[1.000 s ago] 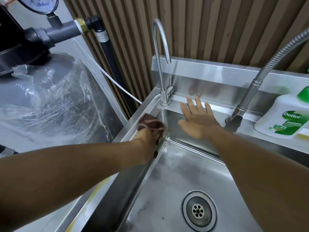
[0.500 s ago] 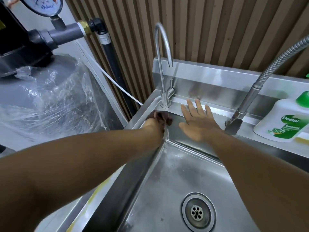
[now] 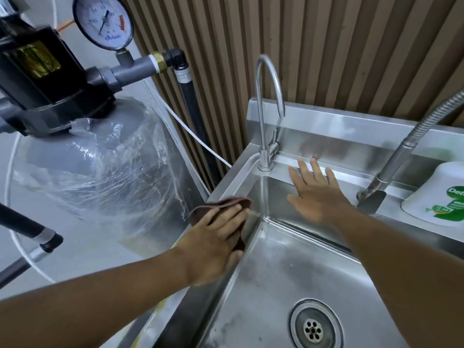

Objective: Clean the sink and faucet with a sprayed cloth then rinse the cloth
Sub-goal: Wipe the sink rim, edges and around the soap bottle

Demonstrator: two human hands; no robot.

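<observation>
Left grip: flat fingers press dark-brown cloth on steel sink's left rim;
Right grip: spread, empty, on back ledge;
Ahead: curved steel faucet just beyond cloth; left grip nearer

Left arm from lower left, left hand palm down at centre, fingers straight, right arm from lower right, right hand flat, fingers splayed.
</observation>
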